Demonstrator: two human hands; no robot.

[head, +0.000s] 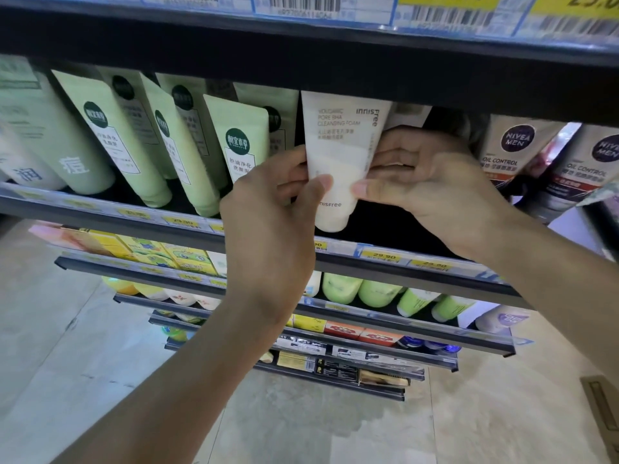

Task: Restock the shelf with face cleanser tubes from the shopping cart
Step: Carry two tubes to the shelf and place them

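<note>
At the centre of the frame a white tube (pixel 341 155), printed "innisfree", stands cap-down in a dark gap on the shelf (pixel 435 267). Both hands hold it. The left hand (pixel 268 229) comes up from the lower left, its thumb pressed on the tube's front and its fingers curled round the left edge. The right hand (pixel 432 182) reaches in from the right, thumb tip on the tube's lower right front, fingers bent behind its right side.

Left of the tube, a row of green tubes (pixel 160 145) leans on the same shelf, caps down. At the right edge stand Nivea tubes (pixel 516 145) with dark round logos. Yellow price tags (pixel 383 256) run along the shelf's front rail.

Lower shelves towards the bottom centre hold yellow boxes (pixel 160 252), green bottles (pixel 361 291) and red boxes (pixel 361 333). The cart is not in view.
</note>
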